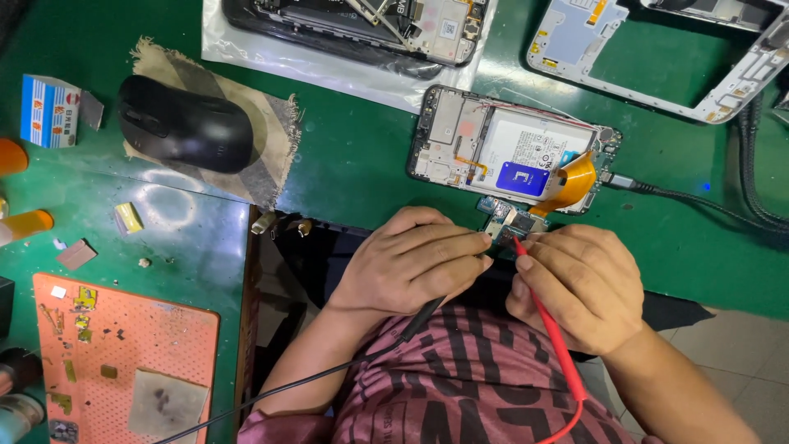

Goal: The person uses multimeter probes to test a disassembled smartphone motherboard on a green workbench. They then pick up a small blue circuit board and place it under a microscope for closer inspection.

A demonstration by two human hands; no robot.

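Where the green work mat (pixel 353 156) reaches the far left of the frame, a small blue, white and red cardboard box (pixel 49 110) sits at the upper left, with two orange rounded caps (pixel 25 224) at the edge below it and a salmon-pink perforated silicone pad (pixel 123 362) strewn with tiny metal parts in the lower left corner. Just right of the box, a black computer mouse (pixel 185 123) rests on a frayed beige cloth patch (pixel 271 152). Along the top centre, a dismantled black phone (pixel 362 25) lies on a clear plastic sleeve (pixel 329 70). Lower down, at centre, the left hand (pixel 411 259) is curled nearly closed, its fingers pinching a black test probe (pixel 419 316) whose thin lead trails to the lower left; the probe's tip is hidden behind the fingers. Touching its fingertips is a small blue-green circuit board (pixel 505 226), held between both hands at the mat's near edge, just below an opened black phone frame with a white battery, a blue label and an orange flex ribbon (pixel 509 148). Right of the board, the right hand (pixel 575 284) is closed in a pen grip around a red test probe (pixel 546 325), its tip set on the board. A black braided cable (pixel 699 205) runs from the opened phone toward the right edge, and a white plastic phone midframe (pixel 657 57) lies at the upper right.
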